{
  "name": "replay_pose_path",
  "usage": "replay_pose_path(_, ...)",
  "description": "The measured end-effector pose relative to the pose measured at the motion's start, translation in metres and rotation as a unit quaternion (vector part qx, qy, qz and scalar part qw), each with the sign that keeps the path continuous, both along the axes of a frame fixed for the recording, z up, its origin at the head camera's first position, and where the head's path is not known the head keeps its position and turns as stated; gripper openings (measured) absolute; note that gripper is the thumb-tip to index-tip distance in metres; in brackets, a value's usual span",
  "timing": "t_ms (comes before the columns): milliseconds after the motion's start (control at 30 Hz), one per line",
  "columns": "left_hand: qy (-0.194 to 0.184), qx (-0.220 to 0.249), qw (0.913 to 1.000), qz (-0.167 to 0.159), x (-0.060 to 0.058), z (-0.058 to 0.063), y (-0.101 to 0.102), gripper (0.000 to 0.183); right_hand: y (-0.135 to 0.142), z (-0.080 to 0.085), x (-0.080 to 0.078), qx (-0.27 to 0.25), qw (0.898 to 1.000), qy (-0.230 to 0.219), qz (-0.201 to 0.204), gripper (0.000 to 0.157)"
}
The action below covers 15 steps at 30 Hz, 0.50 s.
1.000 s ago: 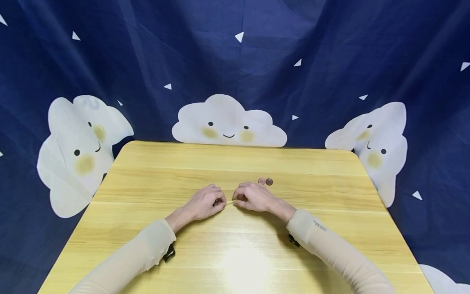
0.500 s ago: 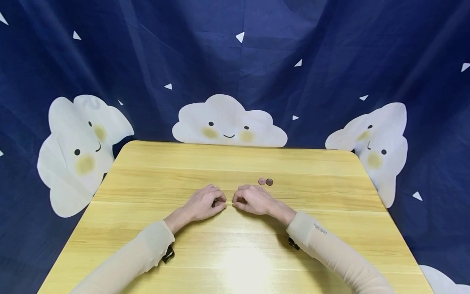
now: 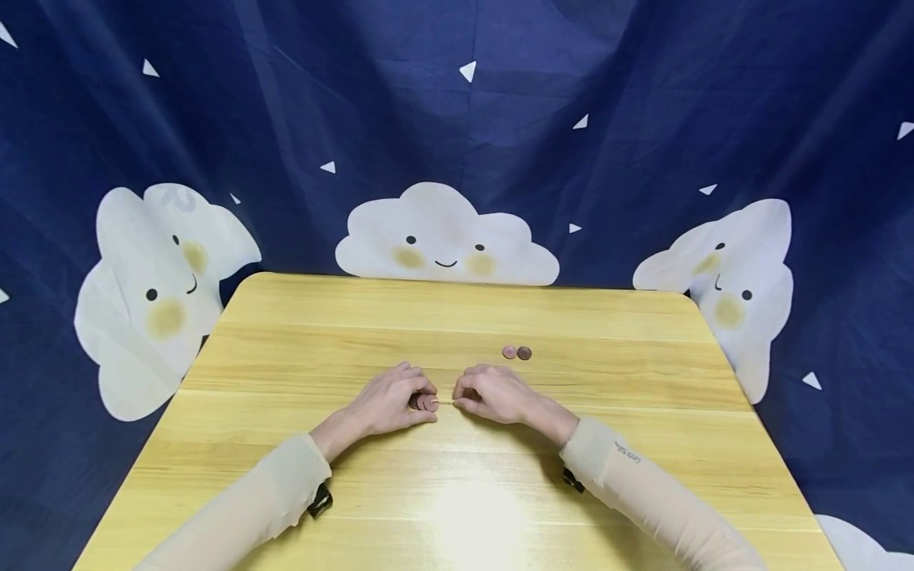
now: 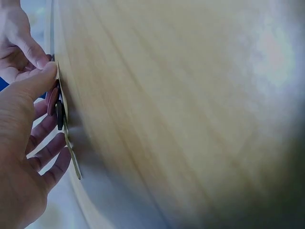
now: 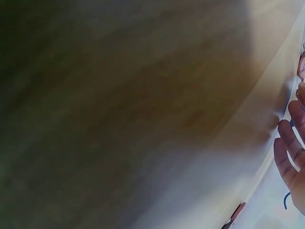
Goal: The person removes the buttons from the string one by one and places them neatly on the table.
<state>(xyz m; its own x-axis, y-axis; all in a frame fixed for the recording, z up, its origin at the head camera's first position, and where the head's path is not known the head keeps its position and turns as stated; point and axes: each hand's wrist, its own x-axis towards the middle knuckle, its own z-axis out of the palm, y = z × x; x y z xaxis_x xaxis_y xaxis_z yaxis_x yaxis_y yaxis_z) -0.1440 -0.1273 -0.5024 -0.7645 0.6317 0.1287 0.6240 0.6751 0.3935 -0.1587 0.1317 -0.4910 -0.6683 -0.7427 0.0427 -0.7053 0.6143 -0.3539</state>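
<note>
Between the thumb and fingers of my left hand [image 3: 391, 399], several pinkish-brown and dark round buttons [image 3: 428, 403] sit in an overlapping row. The left wrist view shows this left hand [image 4: 28, 119] with the thumb over a reddish button [image 4: 53, 101]; a thin yellowish cord [image 4: 72, 150] trails down past the fingers. A short stretch of pale cord [image 3: 446, 401] runs from the buttons to my right hand [image 3: 498, 394], which pinches its end. Only part of the right hand [image 5: 291, 157] shows at the edge of the right wrist view.
Two more buttons, a pink one [image 3: 509, 352] and a dark brown one [image 3: 524, 353], lie side by side on the wooden table [image 3: 321, 317] beyond the right hand. A dark blue curtain [image 3: 400, 95] with clouds hangs behind the table.
The left hand has spread its thumb and fingers, bringing the buttons into sight. Both hands have shifted slightly toward the body, and the right hand now stands clear of the two buttons on the table.
</note>
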Motion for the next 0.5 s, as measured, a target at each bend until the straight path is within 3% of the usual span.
replay_pose_path(500,-0.018,-0.015,0.9996,0.015,0.0021,-0.0002,-0.0064,0.028,0.0052,-0.0015,0.0006,-0.008,1.000,0.000,-0.007,0.005)
